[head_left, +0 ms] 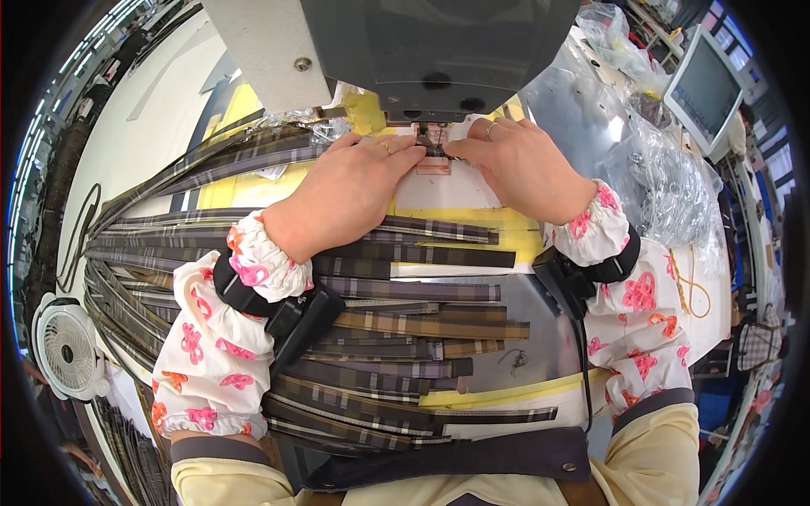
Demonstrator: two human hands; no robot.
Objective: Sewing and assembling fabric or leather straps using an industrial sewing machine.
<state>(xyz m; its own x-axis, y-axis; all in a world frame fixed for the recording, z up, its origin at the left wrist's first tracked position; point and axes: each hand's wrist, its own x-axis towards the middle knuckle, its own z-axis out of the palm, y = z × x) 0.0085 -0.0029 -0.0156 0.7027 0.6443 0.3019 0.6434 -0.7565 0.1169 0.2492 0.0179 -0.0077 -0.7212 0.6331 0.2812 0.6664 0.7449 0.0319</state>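
Observation:
A grey sewing machine head [430, 51] hangs over its needle area [432, 143], which has a pinkish foot plate. My left hand [354, 185] rests there from the left, fingers closed on a dark plaid strip [278, 152] that runs from the left toward the needle. My right hand [531, 173] is at the right of the foot, thumb and index finger closed at the small dark end by the needle; fingertips partly hide what it holds. Many plaid strips [422, 291] lie fanned across the work surface below my hands.
Yellow sheets [523, 228] lie beneath the strips. Crumpled clear plastic [666, 194] sits at the right, with a screen [700, 84] above it. A white fan [69, 346] stands at the lower left. Grey metal plates [565, 93] extend right of the machine.

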